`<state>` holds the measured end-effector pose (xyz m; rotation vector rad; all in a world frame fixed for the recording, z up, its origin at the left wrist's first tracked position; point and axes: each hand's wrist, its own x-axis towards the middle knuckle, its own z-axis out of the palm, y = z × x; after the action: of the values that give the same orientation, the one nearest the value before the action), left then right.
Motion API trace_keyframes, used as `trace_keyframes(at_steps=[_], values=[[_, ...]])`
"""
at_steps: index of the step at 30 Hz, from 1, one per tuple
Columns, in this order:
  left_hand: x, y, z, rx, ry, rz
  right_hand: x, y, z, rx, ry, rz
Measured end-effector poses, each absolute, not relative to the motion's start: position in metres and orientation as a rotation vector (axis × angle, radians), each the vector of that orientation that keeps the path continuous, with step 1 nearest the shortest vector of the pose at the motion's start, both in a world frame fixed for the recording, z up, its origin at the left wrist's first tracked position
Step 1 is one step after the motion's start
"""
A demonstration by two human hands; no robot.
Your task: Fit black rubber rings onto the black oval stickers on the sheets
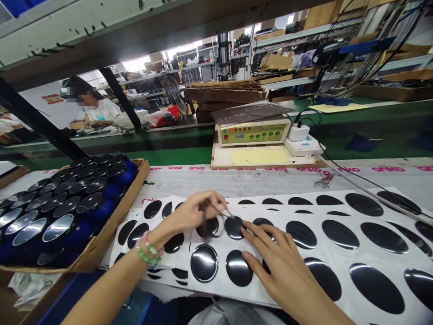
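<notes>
Head view, centre-low of frame. My left hand pinches a pair of tweezers; grip closed narrow on them, tips aimed down-right at a black glossy sticker disc on the white backing sheet. My right hand lies flat, fingers spread, grip wide & holding nothing; its fingertips press the sheet just beside that disc, at its right edge. Just left of the disc a round spot looks partly see-through; can't tell if its disc is lifted or gone.

Step in hand, as I judge it: lifting one disc off its backing w/ the tweezer tips while the right hand pins the sheet. Early in the pick; the disc looks flat on the sheet, not yet raised.

Next move calls for: tips under the disc's rim at a shallow angle, sheet held still, peel slow so the glossy face isn't creased or touched.

Left of frame: cardboard tray of blue round parts w/ shiny dark tops, touching the sheets' left edge. More sheets of discs run to the right edge of the table.

Upper centre: a control box w/ green buttons on a board. Upper left: another person seated behind the green conveyor, well apart.
</notes>
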<state>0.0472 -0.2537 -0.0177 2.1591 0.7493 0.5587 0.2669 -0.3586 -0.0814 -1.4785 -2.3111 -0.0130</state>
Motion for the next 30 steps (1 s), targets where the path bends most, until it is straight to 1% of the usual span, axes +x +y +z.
trace_keyframes(at_steps=[2,4,6,9,13,16,21,25,27,30], values=[[0.032,-0.26,-0.01,2.045,0.843,0.645,0.266,-0.359,-0.081,-1.472,-2.309,-0.03],[0.021,-0.273,-0.004,1.985,0.895,0.627,0.263,-0.36,-0.078,-1.444,-2.3,-0.073],[0.016,-0.289,-0.003,2.064,0.929,0.463,0.257,-0.361,-0.075,-1.381,-2.291,-0.101],[0.015,-0.309,-0.009,2.29,0.952,0.144,0.247,-0.364,-0.074,-1.291,-2.318,-0.027],[0.014,-0.32,-0.023,2.615,0.933,-0.015,0.238,-0.364,-0.083,-1.284,-2.324,0.015],[0.014,-0.322,-0.031,2.795,0.883,0.016,0.237,-0.362,-0.089,-1.288,-2.309,0.039],[0.016,-0.325,-0.031,2.906,0.79,0.129,0.236,-0.362,-0.09,-1.297,-2.293,0.053],[0.012,-0.33,-0.034,3.024,0.661,0.296,0.234,-0.362,-0.09,-1.292,-2.295,0.067],[0.01,-0.332,-0.037,3.042,0.633,0.356,0.234,-0.362,-0.09,-1.287,-2.296,0.074],[0.006,-0.334,-0.036,2.944,0.692,0.338,0.234,-0.362,-0.089,-1.292,-2.287,0.075]])
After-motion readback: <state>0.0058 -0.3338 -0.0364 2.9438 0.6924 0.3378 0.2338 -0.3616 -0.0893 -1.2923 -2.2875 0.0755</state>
